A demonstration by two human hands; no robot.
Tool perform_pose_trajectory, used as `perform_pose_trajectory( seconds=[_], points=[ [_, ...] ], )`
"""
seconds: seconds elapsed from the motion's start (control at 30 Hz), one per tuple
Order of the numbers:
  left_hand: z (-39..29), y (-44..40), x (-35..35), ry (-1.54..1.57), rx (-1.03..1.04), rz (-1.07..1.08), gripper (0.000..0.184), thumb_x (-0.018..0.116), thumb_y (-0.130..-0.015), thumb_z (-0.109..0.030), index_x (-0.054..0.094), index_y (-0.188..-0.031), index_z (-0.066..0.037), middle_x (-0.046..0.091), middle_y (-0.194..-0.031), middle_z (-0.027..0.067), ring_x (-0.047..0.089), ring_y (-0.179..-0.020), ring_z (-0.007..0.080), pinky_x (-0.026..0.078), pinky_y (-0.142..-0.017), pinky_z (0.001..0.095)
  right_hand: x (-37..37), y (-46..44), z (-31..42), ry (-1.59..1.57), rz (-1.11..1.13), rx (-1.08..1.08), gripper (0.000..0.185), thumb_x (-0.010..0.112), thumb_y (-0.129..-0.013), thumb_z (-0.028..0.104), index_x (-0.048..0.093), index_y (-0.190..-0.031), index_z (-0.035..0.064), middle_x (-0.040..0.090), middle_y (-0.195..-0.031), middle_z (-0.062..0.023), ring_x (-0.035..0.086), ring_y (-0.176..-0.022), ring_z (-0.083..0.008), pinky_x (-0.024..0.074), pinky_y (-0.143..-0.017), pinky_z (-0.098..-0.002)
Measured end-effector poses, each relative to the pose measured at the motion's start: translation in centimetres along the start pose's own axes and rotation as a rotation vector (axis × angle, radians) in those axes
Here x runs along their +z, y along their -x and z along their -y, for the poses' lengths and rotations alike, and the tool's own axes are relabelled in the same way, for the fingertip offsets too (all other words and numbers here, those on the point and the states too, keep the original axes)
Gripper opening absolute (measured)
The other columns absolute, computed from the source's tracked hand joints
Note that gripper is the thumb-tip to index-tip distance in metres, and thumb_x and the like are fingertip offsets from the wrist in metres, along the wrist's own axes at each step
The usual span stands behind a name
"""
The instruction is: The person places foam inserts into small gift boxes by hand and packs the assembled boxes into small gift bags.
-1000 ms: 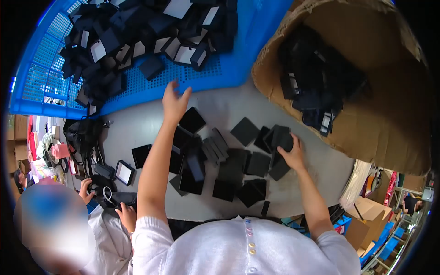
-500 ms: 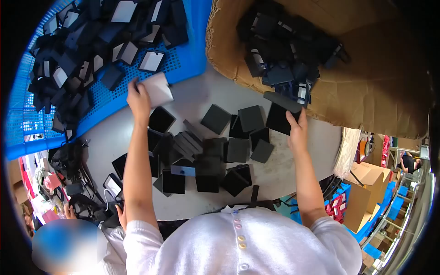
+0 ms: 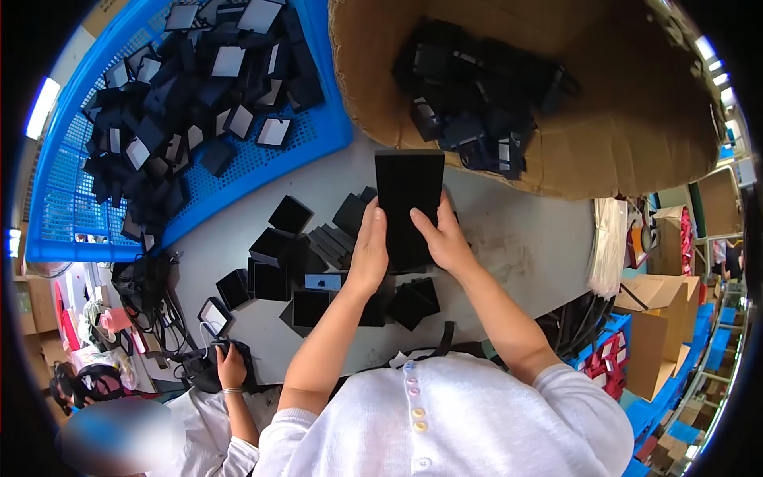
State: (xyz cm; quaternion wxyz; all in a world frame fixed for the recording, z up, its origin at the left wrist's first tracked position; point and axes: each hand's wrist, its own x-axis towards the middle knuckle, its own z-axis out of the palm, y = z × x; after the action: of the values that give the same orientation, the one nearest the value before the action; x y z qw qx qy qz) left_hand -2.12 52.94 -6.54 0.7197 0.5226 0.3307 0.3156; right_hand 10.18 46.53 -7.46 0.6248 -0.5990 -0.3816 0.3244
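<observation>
Both hands hold one long black box [image 3: 409,187] upright over the grey table [image 3: 509,230]. My left hand [image 3: 370,250] presses its left side, fingers along the edge. My right hand [image 3: 447,238] grips the right side, with the thumb across the face. Left of and below the hands lie several black boxes and lids, among them an open black box [image 3: 290,215], a row of thin dark pieces [image 3: 327,245] and a small blue-grey piece [image 3: 323,281]. The box hides part of this group.
A blue crate [image 3: 238,187] full of black boxes stands at the upper left. A large cardboard box [image 3: 604,167] with dark boxes inside is at the upper right. At the lower left a co-worker's hand [image 3: 232,366] touches a black item. Cartons [image 3: 648,350] stand right.
The white-faced piece has left my left hand and lies in the crate. My left hand has come right to meet my right hand, and both now hold the black box. The view has shifted.
</observation>
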Motion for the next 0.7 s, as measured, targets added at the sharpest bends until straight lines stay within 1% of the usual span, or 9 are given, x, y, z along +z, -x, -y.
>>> perform_pose_trajectory(
  seconds=[0.17,0.27,0.37,0.47,0.5,0.53,0.6,0.63,0.7],
  points=[
    [-0.7,1.3,-0.2,-0.115,0.075,0.170,0.045,0.040,-0.102,-0.024,0.033,-0.141,-0.002,0.047,-0.131,0.0113,0.041,-0.124,0.0170,0.031,-0.104,0.0292,-0.7,0.7,2.8,-0.013,-0.006,0.023,0.045,0.059,-0.093,0.021,0.044,-0.129,-0.0013,0.056,-0.121,-0.0112,0.052,-0.111,-0.0169,0.0398,-0.096,-0.0294],
    [-1.7,2.3,-0.2,0.157,-0.082,0.175,0.057,0.051,-0.096,-0.013,0.024,-0.146,-0.005,0.043,-0.134,0.0115,0.038,-0.127,0.0178,0.031,-0.105,0.0307,-0.8,1.0,4.2,0.038,-0.028,0.026,0.039,0.060,-0.093,0.024,0.052,-0.122,-0.0013,0.063,-0.111,-0.0101,0.057,-0.102,-0.0168,0.0433,-0.091,-0.0298],
    [-3.0,3.5,-0.7,0.173,-0.120,0.352,0.102,0.064,-0.074,0.010,0.001,-0.151,-0.012,0.030,-0.143,0.0113,0.033,-0.132,0.0224,0.027,-0.109,0.0344,-1.0,1.4,5.1,0.041,-0.037,0.044,0.036,0.061,-0.092,0.025,0.057,-0.116,-0.0016,0.067,-0.102,-0.0096,0.060,-0.095,-0.0166,0.0458,-0.086,-0.0298],
    [-3.5,3.8,-1.6,0.180,0.015,0.467,0.110,0.064,-0.068,0.014,-0.003,-0.151,-0.012,0.026,-0.146,0.0119,0.032,-0.134,0.0231,0.025,-0.109,0.0328,-0.8,1.9,5.6,0.048,-0.049,0.025,0.035,0.063,-0.091,0.026,0.059,-0.112,-0.0014,0.068,-0.098,-0.0109,0.062,-0.090,-0.0166,0.0471,-0.083,-0.0297],
    [-3.5,3.6,-2.0,0.135,0.053,0.524,0.116,0.064,-0.065,0.016,-0.006,-0.151,-0.017,0.024,-0.147,0.0125,0.033,-0.134,0.0273,0.033,-0.107,0.0416,-0.7,2.0,5.9,0.074,-0.063,0.007,0.033,0.063,-0.091,0.025,0.060,-0.110,-0.0014,0.068,-0.098,-0.0112,0.062,-0.088,-0.0165,0.0476,-0.081,-0.0297],
    [-3.6,3.8,-2.2,0.135,0.050,0.523,0.116,0.064,-0.065,0.016,-0.006,-0.151,-0.017,0.024,-0.147,0.0125,0.033,-0.134,0.0273,0.033,-0.107,0.0416,-0.6,2.1,6.2,0.099,-0.077,-0.013,0.032,0.064,-0.090,0.025,0.060,-0.108,-0.0014,0.068,-0.097,-0.0114,0.062,-0.087,-0.0164,0.0482,-0.079,-0.0297],
    [-4.3,4.0,-2.2,0.577,-0.125,0.640,0.114,0.059,-0.065,0.017,-0.004,-0.151,-0.023,0.025,-0.146,0.0130,0.036,-0.131,0.0326,0.043,-0.098,0.0547,-0.5,2.0,6.5,0.093,-0.109,-0.039,0.030,0.064,-0.090,0.024,0.061,-0.105,-0.0019,0.068,-0.094,-0.0115,0.062,-0.084,-0.0168,0.0484,-0.076,-0.0300],
    [-4.9,4.3,-1.8,0.577,-0.126,0.640,0.114,0.059,-0.065,0.017,-0.004,-0.151,-0.023,0.025,-0.146,0.0130,0.036,-0.131,0.0326,0.043,-0.098,0.0547,-0.4,1.9,6.6,0.088,-0.140,-0.068,0.028,0.064,-0.090,0.023,0.061,-0.102,-0.0024,0.068,-0.091,-0.0115,0.062,-0.081,-0.0173,0.0486,-0.074,-0.0304],
    [-6.0,4.8,-0.7,0.389,-0.296,0.391,0.110,0.052,-0.065,0.017,-0.002,-0.151,-0.027,0.028,-0.144,0.0144,0.039,-0.129,0.0363,0.047,-0.090,0.0635,-0.3,1.6,6.3,0.142,-0.154,-0.108,0.027,0.064,-0.090,0.022,0.060,-0.099,-0.0026,0.067,-0.087,-0.0114,0.062,-0.079,-0.0178,0.0483,-0.072,-0.0308]
  ],
)
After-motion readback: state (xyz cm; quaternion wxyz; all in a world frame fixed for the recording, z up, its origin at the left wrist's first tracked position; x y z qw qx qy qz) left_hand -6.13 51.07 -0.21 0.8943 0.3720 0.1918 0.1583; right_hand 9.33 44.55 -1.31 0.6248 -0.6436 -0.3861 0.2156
